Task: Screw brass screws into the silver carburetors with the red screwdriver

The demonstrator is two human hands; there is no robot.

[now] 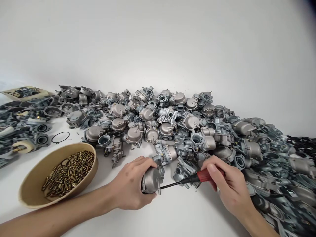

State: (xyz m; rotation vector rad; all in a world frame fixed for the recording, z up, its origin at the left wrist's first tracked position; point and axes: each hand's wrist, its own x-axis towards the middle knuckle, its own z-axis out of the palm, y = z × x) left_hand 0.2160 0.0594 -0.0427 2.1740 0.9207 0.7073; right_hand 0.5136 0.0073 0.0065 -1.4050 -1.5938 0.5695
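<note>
My left hand (pixel 135 185) is wrapped round a grey metal carburetor (pixel 151 180), its rounded bowl turned toward the right. In my right hand (pixel 225 184) is a screwdriver (pixel 203 175) with a red and black handle, gripped between thumb and fingers. Its dark shaft points left and reaches the carburetor's lower right side. Whether the tip sits in a screw cannot be made out. More carburetors (pixel 165 154) lie just beyond both hands.
A tan bowl (pixel 29 184) of brass-coloured screws (pixel 71 174) stands at left. Carburetors pile along the white wall (pixel 158 42) and down the right side. A black rubber ring (pixel 60 137) and loose carburetor parts (pixel 37 126) lie at far left, before a box (pixel 40 95).
</note>
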